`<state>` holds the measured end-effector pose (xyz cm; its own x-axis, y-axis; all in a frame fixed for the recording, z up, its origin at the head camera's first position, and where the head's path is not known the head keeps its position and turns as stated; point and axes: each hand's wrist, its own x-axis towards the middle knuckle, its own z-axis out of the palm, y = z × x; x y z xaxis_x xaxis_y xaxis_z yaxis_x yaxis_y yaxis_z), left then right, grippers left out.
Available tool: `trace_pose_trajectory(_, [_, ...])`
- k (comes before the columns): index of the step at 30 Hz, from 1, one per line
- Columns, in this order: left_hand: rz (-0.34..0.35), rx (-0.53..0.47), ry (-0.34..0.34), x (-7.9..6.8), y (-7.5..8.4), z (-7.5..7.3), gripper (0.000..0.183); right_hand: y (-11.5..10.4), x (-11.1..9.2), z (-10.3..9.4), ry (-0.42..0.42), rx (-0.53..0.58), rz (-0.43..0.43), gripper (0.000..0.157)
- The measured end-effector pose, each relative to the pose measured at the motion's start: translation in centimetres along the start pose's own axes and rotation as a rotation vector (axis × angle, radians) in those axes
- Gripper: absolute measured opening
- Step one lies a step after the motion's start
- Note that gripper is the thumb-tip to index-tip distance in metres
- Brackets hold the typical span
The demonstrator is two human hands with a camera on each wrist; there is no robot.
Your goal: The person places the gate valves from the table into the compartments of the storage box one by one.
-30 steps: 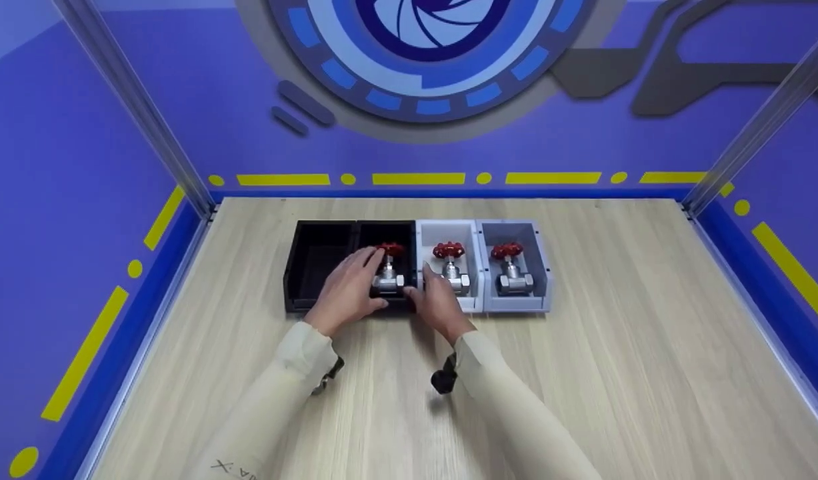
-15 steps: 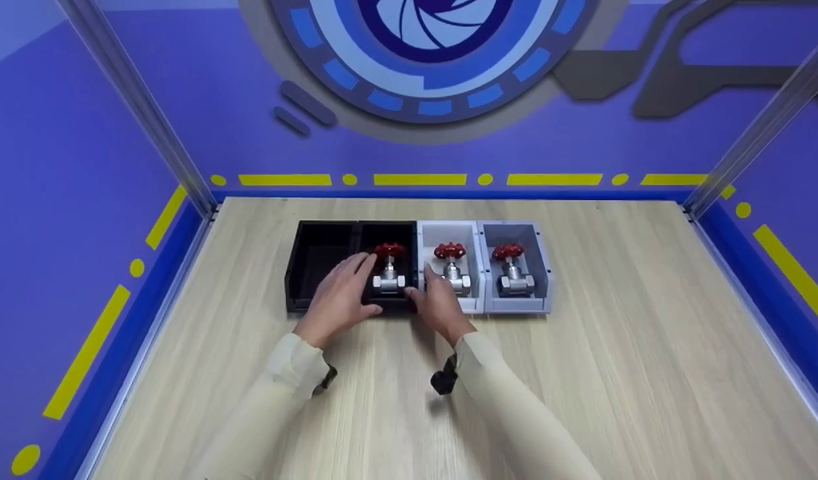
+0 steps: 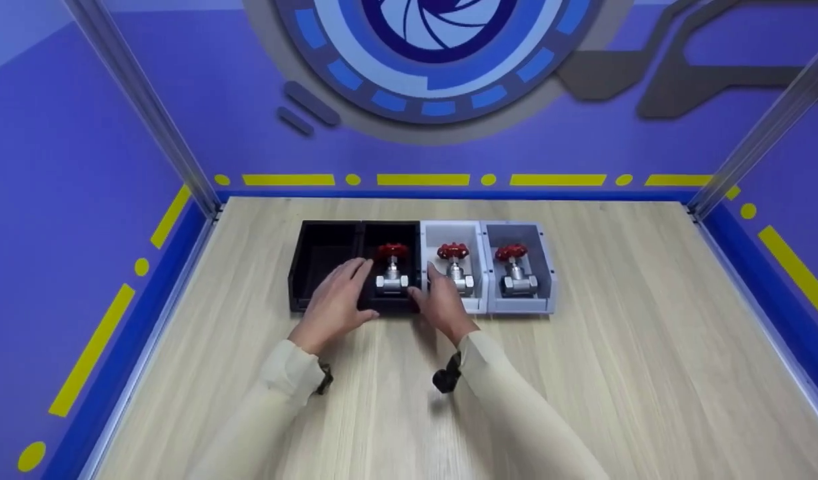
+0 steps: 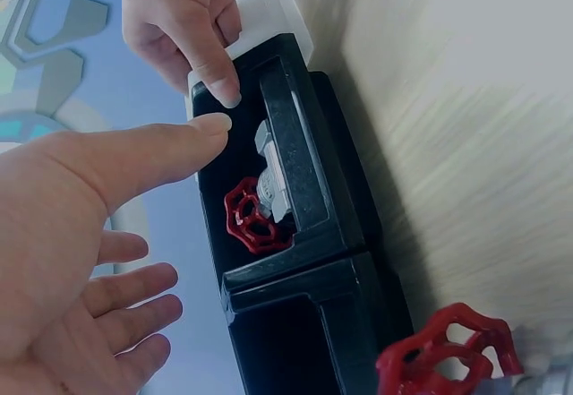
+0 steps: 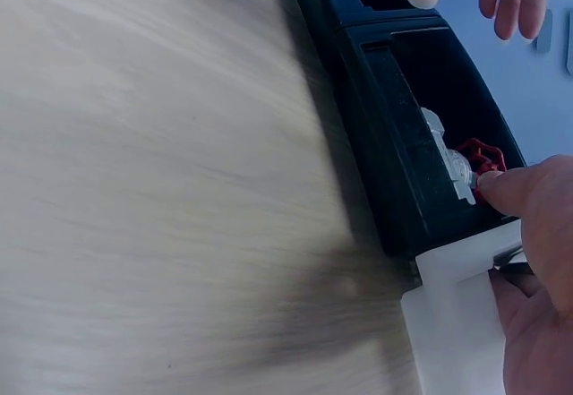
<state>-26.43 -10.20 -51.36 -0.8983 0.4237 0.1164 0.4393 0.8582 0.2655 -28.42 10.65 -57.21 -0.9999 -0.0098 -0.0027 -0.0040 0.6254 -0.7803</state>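
Note:
My left hand (image 3: 334,303) hovers over the left black bin (image 3: 302,248), fingers extended and thumb apart, holding nothing. Just right of it, a silver gate valve (image 3: 392,283) with a red handwheel stands in the second black bin (image 3: 382,309). My right hand (image 3: 443,308) straddles the join beside that bin, thumb on the black side and fingers in the white bin (image 3: 472,307), pinching the walls; exact contact is partly hidden. Behind those fingers stands another valve (image 3: 453,251). In the left wrist view, a further red-wheeled valve (image 4: 448,355) shows at the lower right, outside the bins.
A grey bin (image 3: 523,305) with a valve (image 3: 519,285) in it ends the row at the right. The bins stand side by side on a wooden table (image 3: 649,333). Blue panels (image 3: 582,147) and metal posts (image 3: 135,100) enclose the table.
My left hand has drawn back leftward and toward me, away from the valve in the second black bin. My right hand stays at the join, and the bins have not moved on the table.

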Motion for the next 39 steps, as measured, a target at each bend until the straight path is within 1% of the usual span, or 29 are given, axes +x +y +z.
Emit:
trace_pose_trajectory(3, [0.003, 0.004, 0.011, -0.3, -0.2, -0.1, 0.09, -0.1, -0.2, 0.0, 0.009, 0.033, -0.001, 0.075])
trace_pose_trajectory(6, [0.006, -0.002, 0.021, -0.7, -0.4, -0.2, 0.089, -0.1, -0.3, 0.1, 0.037, 0.061, -0.009, 0.077])
trace_pose_trajectory(11, [-0.009, -0.012, 0.013, -1.2, -0.7, -0.3, 0.089, -0.3, -0.3, 0.1, 0.09, 0.083, -0.044, 0.076])
trace_pose_trajectory(14, [-0.021, -0.013, 0.012, -1.5, -0.9, -0.3, 0.088, -0.6, -0.3, 0.0, 0.128, 0.077, -0.078, 0.075])
trace_pose_trajectory(17, [-0.03, -0.01, 0.009, -1.7, -1.0, -0.4, 0.088, -1.0, -0.3, 0.0, 0.183, 0.064, -0.123, 0.074])
trace_pose_trajectory(21, [-0.031, -0.005, 0.016, -2.1, -1.2, -0.5, 0.088, -1.6, -0.4, 0.0, 0.261, 0.058, -0.203, 0.073])
trace_pose_trajectory(24, [-0.025, -0.008, 0.031, -2.3, -1.4, -0.4, 0.088, -2.2, -0.5, 0.1, 0.282, 0.063, -0.248, 0.073])
trace_pose_trajectory(26, [-0.026, -0.011, 0.038, -2.5, -1.5, -0.4, 0.087, -2.5, -0.5, 0.4, 0.27, 0.083, -0.268, 0.073])
trace_pose_trajectory(30, [-0.029, -0.012, 0.04, -2.9, -1.7, -0.4, 0.086, -3.0, -0.6, 1.1, 0.196, 0.146, -0.284, 0.072])
trace_pose_trajectory(33, [-0.028, -0.004, 0.043, -3.1, -1.9, -0.5, 0.086, -3.3, -0.7, 1.7, 0.144, 0.157, -0.284, 0.073])
trace_pose_trajectory(36, [-0.035, -0.003, 0.041, -3.4, -2.1, -0.6, 0.086, -3.6, -0.7, 2.1, 0.097, 0.145, -0.269, 0.074])
trace_pose_trajectory(39, [-0.048, -0.007, 0.031, -3.6, -2.3, -0.6, 0.087, -3.8, -0.7, 2.5, 0.032, 0.151, -0.23, 0.075])
